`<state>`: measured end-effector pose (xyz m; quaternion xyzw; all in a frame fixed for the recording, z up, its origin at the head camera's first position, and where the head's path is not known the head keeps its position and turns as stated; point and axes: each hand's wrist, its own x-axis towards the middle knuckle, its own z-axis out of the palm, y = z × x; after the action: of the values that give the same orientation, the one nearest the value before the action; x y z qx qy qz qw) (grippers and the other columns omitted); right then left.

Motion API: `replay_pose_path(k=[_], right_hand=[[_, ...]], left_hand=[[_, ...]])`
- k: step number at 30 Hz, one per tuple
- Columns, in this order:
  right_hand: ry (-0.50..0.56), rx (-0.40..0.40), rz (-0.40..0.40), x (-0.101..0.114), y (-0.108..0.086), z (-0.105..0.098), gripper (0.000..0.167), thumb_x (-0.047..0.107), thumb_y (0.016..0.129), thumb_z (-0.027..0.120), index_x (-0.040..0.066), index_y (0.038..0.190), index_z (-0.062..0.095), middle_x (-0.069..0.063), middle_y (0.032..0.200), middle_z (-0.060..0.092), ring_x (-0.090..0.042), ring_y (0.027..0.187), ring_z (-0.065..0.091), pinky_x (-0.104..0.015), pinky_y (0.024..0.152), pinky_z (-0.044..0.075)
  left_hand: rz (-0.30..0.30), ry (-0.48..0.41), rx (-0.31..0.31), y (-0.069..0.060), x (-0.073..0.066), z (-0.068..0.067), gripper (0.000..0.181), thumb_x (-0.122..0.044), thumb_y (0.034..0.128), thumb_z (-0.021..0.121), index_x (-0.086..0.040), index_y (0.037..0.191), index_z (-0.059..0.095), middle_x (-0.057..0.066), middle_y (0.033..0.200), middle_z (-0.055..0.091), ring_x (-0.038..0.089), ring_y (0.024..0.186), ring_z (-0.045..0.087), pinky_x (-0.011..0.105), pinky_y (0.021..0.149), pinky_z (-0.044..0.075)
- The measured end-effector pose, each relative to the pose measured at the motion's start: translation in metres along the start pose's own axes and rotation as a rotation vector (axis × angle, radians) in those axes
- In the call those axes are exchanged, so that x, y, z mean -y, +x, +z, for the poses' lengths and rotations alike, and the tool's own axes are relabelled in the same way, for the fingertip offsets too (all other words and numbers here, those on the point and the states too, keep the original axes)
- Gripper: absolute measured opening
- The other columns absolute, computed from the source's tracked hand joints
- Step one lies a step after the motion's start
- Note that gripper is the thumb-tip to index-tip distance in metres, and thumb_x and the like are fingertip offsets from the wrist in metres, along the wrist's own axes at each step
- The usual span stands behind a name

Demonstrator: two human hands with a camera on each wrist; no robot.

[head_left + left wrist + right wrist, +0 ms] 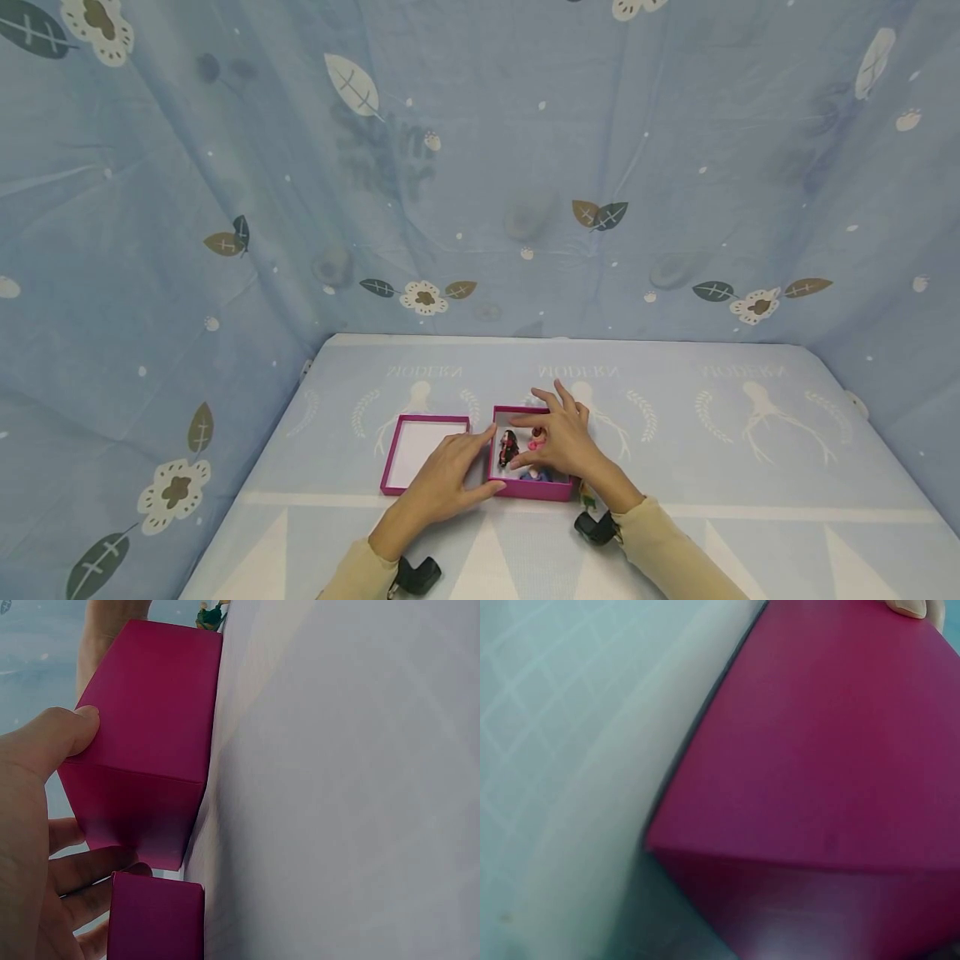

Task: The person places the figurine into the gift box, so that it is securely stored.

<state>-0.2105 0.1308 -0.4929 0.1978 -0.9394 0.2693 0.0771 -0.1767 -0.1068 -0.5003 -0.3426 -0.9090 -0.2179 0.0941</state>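
Note:
A magenta box [534, 490] with a white inside stands on the table, holding several small doll figures. My left hand [442, 479] grips its front left corner, thumb on the front wall and fingers along the left side; the left wrist view shows the thumb on the box [157, 705]. My right hand [562, 437] is over the box's right part, thumb and forefinger spread apart on either side of a dark-haired figure [508, 448] in red and black. A pink figure [536, 439] and a blue one [535, 474] lie partly hidden under that hand.
A shallow magenta lid [385, 471] with a white inside lies just left of the box. A small green figure [587, 497] is at the box's front right corner, partly covered by the right wrist. A blue patterned cloth [480, 167] hangs behind the table.

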Motion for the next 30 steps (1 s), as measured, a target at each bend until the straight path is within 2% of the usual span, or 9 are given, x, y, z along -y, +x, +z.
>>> replay_pose_path(k=[3,7,11,15,21,30], right_hand=[[0.024,-0.008,-0.014,-0.002,0.001,0.0,0.062,0.057,0.055,0.088,0.03,0.11,0.076,-0.019,0.146,0.047,-0.053,0.142,0.021,-0.069,0.098,0.029],[0.145,-0.023,-0.046,-0.005,0.0,-0.001,0.057,0.048,0.06,0.089,0.025,0.11,0.076,-0.022,0.146,0.046,-0.053,0.142,0.022,-0.068,0.102,0.024],[0.239,0.001,-0.085,-0.008,-0.006,-0.003,0.052,0.043,0.067,0.087,0.022,0.113,0.075,-0.022,0.147,0.044,-0.05,0.143,0.021,-0.067,0.103,0.022],[0.248,-0.001,-0.121,-0.01,-0.014,-0.011,0.051,0.043,0.07,0.086,0.022,0.114,0.074,-0.018,0.147,0.045,-0.048,0.143,0.023,-0.068,0.102,0.025],[0.245,-0.051,-0.115,-0.02,-0.026,-0.029,0.055,0.036,0.069,0.088,0.019,0.119,0.072,-0.017,0.145,0.047,-0.047,0.142,0.025,-0.072,0.1,0.024],[0.245,-0.039,-0.018,-0.053,-0.056,-0.053,0.069,0.034,0.068,0.088,0.017,0.13,0.063,-0.019,0.145,0.045,-0.045,0.142,0.025,-0.073,0.1,0.021]], left_hand=[[0.004,0.001,-0.006,0.0,0.0,0.0,0.081,-0.053,0.085,0.069,-0.009,0.148,0.043,0.007,0.132,0.063,0.022,0.122,0.058,0.042,0.107,0.043],[-0.001,-0.002,-0.009,0.0,0.0,0.0,0.081,-0.053,0.0851,0.069,-0.009,0.148,0.043,0.007,0.132,0.063,0.022,0.122,0.058,0.043,0.107,0.043],[-0.02,-0.009,0.008,-0.004,-0.001,0.001,0.081,-0.057,0.0866,0.065,-0.012,0.149,0.042,0.006,0.133,0.062,0.022,0.123,0.057,0.043,0.107,0.043],[-0.018,-0.01,0.008,-0.005,-0.002,0.002,0.081,-0.059,0.0879,0.062,-0.012,0.15,0.041,0.005,0.135,0.062,0.022,0.123,0.057,0.043,0.106,0.043],[-0.006,-0.014,-0.006,-0.001,-0.003,0.001,0.081,-0.057,0.0874,0.064,-0.01,0.149,0.042,0.006,0.135,0.062,0.022,0.123,0.057,0.042,0.107,0.043],[-0.007,-0.011,-0.001,0.001,-0.001,-0.001,0.081,-0.056,0.0862,0.066,-0.009,0.148,0.042,0.007,0.134,0.062,0.022,0.123,0.057,0.042,0.107,0.043]])
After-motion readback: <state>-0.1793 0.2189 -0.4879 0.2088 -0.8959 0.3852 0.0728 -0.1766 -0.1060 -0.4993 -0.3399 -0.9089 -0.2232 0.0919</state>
